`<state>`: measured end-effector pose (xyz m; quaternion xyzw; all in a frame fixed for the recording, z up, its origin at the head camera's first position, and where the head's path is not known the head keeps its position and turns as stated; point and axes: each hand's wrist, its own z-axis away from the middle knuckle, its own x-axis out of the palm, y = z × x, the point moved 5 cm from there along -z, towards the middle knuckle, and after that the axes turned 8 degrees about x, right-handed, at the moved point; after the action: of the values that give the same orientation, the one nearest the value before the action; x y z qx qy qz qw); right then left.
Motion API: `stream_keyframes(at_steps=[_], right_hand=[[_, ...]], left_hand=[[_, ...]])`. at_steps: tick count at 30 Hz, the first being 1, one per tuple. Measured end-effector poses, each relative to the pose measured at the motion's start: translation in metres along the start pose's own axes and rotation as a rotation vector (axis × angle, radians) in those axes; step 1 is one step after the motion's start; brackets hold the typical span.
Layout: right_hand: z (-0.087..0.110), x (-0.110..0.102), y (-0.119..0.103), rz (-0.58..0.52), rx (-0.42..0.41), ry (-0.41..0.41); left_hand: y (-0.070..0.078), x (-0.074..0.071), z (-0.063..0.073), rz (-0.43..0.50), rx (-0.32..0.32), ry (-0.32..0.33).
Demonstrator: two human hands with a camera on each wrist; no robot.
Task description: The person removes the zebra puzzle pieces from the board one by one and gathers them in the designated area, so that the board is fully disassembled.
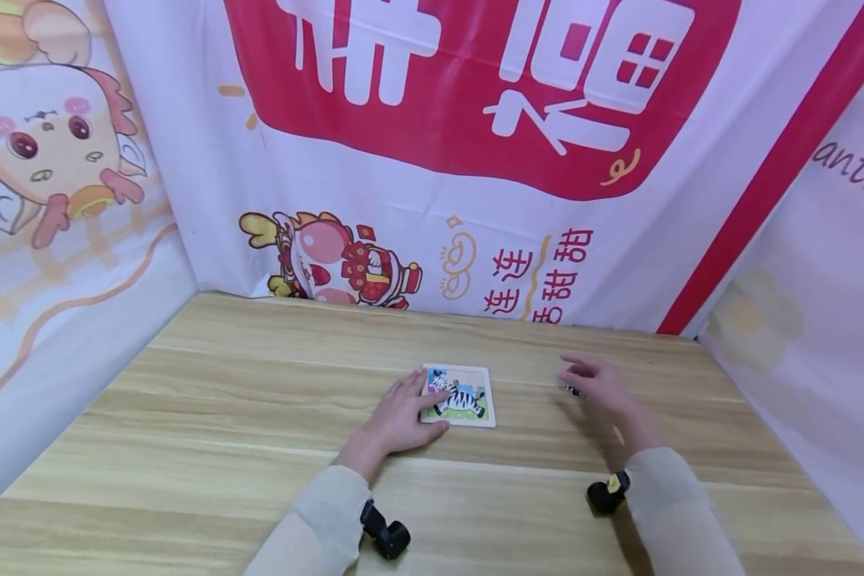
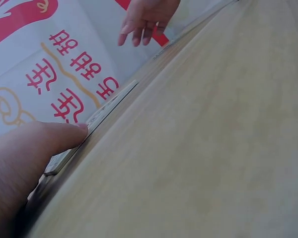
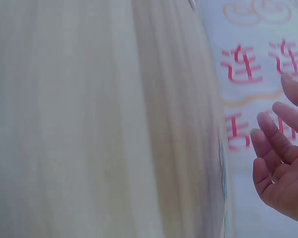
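Note:
In the head view a square zebra puzzle (image 1: pixel 468 404) with a pale frame lies flat on the table. My left hand (image 1: pixel 403 414) rests on its left side, fingers stretched out, with the thumb along the near edge. From the left wrist, the thumb (image 2: pixel 64 136) shows touching the edge of the thin board (image 2: pixel 107 109). Further right, my right hand (image 1: pixel 599 386) hovers over the table with fingers relaxed and spread. A small black-and-white piece (image 1: pixel 572 390) shows beneath its fingertips, partly hidden by them. The right wrist view shows this hand (image 3: pixel 285 158) holding nothing.
The wooden table (image 1: pixel 259 384) runs back to a white printed cloth (image 1: pixel 432 200) with red lettering. More printed cloth closes off the left side (image 1: pixel 58 176) and the right side (image 1: pixel 799 336). Both wrists carry small black cameras.

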<state>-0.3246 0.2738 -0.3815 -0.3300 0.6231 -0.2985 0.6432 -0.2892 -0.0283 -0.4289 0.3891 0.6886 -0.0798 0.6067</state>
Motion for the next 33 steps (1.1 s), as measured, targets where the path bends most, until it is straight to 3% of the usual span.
stream_keyframes(at_steps=[5, 17, 24, 27, 33], right_hand=[[-0.011, 0.025, -0.016, -0.060, -0.074, -0.001], [-0.021, 0.079, -0.048, -0.059, 0.034, -0.084], [-0.024, 0.115, -0.065, -0.099, -0.010, -0.117], [-0.026, 0.128, -0.066, -0.119, 0.013, -0.126], [-0.030, 0.142, -0.066, -0.123, -0.020, -0.081]], left_hand=[[0.001, -0.002, 0.005, 0.003, 0.025, 0.011], [0.002, -0.003, 0.007, 0.004, 0.011, 0.000], [0.001, -0.002, 0.006, -0.006, 0.012, 0.008], [0.001, -0.002, 0.006, 0.001, 0.016, 0.021], [0.001, -0.002, 0.006, 0.000, 0.031, 0.049]])
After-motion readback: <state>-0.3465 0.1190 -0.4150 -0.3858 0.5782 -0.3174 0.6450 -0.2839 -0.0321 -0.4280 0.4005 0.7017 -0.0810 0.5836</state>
